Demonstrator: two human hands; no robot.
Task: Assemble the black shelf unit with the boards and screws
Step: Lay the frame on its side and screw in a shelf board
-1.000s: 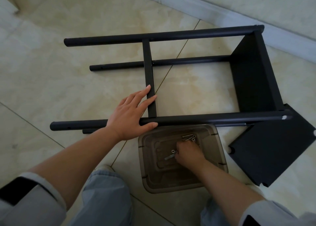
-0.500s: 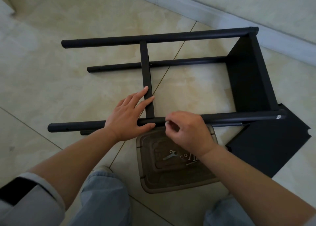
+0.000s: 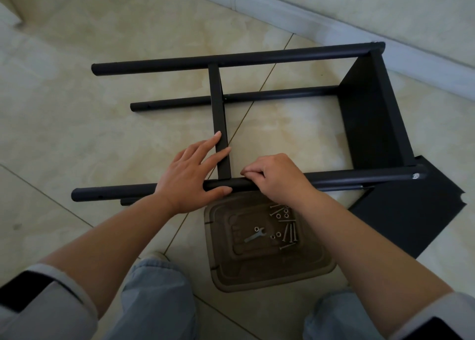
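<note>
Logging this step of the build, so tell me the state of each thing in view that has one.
Shelf frame: on its side on the floor, partly built.
End board: fixed between the poles.
Middle board: on edge between the poles.
Loose board: flat on the floor.
Tray: holds screws, nuts and a wrench.
Left hand: flat on near pole and middle board.
Right hand: fingers curled at the near pole; contents hidden.

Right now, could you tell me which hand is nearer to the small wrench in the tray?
Right. The right hand is on the pole just above the wrench; the left hand rests farther up-left.
</note>
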